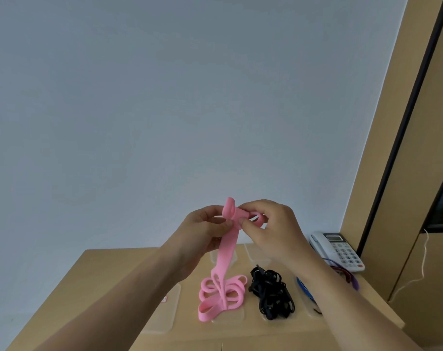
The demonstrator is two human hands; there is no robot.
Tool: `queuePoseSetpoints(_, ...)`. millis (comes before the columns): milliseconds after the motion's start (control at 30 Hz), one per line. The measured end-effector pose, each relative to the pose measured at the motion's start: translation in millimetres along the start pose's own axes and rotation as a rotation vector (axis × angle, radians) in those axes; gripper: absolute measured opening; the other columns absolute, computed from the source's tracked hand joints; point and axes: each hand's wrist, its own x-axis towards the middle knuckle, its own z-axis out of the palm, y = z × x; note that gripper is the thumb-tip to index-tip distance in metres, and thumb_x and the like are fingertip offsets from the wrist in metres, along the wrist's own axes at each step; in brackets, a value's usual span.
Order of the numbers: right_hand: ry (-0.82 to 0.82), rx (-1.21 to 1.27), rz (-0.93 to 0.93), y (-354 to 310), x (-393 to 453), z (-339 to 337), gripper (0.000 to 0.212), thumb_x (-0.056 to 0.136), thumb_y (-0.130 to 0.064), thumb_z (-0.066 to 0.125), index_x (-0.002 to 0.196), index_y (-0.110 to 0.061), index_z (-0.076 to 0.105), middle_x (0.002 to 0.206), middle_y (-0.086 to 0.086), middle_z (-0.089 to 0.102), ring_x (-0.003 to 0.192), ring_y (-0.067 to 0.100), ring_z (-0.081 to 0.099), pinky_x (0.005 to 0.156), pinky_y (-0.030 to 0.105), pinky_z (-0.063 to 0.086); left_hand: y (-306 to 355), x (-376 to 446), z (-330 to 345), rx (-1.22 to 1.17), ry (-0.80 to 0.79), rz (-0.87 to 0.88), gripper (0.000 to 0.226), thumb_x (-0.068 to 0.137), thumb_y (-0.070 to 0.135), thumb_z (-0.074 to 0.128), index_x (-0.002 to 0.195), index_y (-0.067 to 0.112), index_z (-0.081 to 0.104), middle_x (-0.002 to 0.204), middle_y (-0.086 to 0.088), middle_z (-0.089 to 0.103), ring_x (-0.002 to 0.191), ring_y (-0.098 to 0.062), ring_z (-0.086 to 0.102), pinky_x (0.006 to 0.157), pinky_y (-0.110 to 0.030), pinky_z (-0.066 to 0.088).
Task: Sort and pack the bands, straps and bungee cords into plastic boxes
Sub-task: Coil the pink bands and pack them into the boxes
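A long pink band (225, 259) hangs from both my hands above the wooden table (109, 274). Its lower end lies in loops in a clear plastic box (240, 317). My left hand (202, 231) pinches the band near its top, and my right hand (273, 229) pinches the rolled upper end beside it. A tangle of black straps (271, 292) lies in the clear box to the right. A blue band (305, 290) sits in another clear box farther right, partly hidden by my right forearm.
A clear lid or box (164, 312) lies left of the pink loops. A white desk phone (339, 249) stands at the table's back right, with red and purple bands (349, 277) in front of it. A wooden cabinet (402, 173) rises on the right.
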Motion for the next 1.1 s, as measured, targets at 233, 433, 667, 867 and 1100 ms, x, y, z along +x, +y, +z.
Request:
queuePoseSetpoints(233, 0.111, -0.038, -0.042, 5, -3, 4, 0.011, 0.083, -0.009, 0.077, 0.084, -0.019, 0.078, 0.082, -0.011, 0.071, 0.079, 0.01, 0.064, 0.073, 0.032, 0.052, 2, -1, 6, 0.218, -0.032, -0.097, 0.032, 0.098, 0.047, 0.061, 0.113, 0.022, 0.074, 0.114, -0.01, 0.073, 0.095, -0.027, 0.071, 0.091, -0.041, 0.058)
queuePoseSetpoints(433, 0.2, -0.206, -0.21, 12, -7, 12, 0.024, 0.073, 0.005, 0.079, 0.087, -0.014, 0.078, 0.085, -0.002, 0.066, 0.079, 0.021, 0.062, 0.069, 0.033, 0.052, 1, 3, 7, 0.115, -0.105, -0.019, 0.032, 0.095, 0.046, 0.06, 0.109, 0.024, 0.078, 0.113, -0.008, 0.075, 0.095, -0.021, 0.069, 0.089, -0.037, 0.058)
queuePoseSetpoints(667, 0.151, -0.216, -0.288, 9, -11, 14, 0.032, 0.077, 0.004, 0.077, 0.096, -0.022, 0.08, 0.086, 0.0, 0.06, 0.079, 0.022, 0.058, 0.067, 0.032, 0.051, -5, 7, 1, -0.018, -0.129, -0.011, 0.025, 0.092, 0.021, 0.062, 0.111, 0.009, 0.076, 0.115, -0.018, 0.073, 0.107, -0.033, 0.071, 0.092, -0.038, 0.058)
queuePoseSetpoints(867, 0.061, -0.088, -0.159, 7, -11, 13, 0.012, 0.085, -0.015, 0.078, 0.095, -0.021, 0.081, 0.102, -0.006, 0.063, 0.096, 0.009, 0.059, 0.082, 0.022, 0.049, -10, 6, -2, -0.107, 0.023, -0.014, 0.039, 0.081, -0.012, 0.064, 0.115, 0.005, 0.07, 0.11, -0.022, 0.074, 0.108, -0.042, 0.069, 0.093, -0.048, 0.059)
queuePoseSetpoints(1100, -0.112, 0.107, 0.118, 5, -2, 7, 0.024, 0.086, -0.018, 0.072, 0.103, -0.035, 0.073, 0.094, -0.018, 0.072, 0.093, 0.004, 0.067, 0.079, 0.022, 0.055, -5, 0, 4, -0.036, 0.049, 0.031, 0.04, 0.085, -0.018, 0.06, 0.116, 0.005, 0.071, 0.115, -0.017, 0.073, 0.107, -0.038, 0.07, 0.095, -0.047, 0.058)
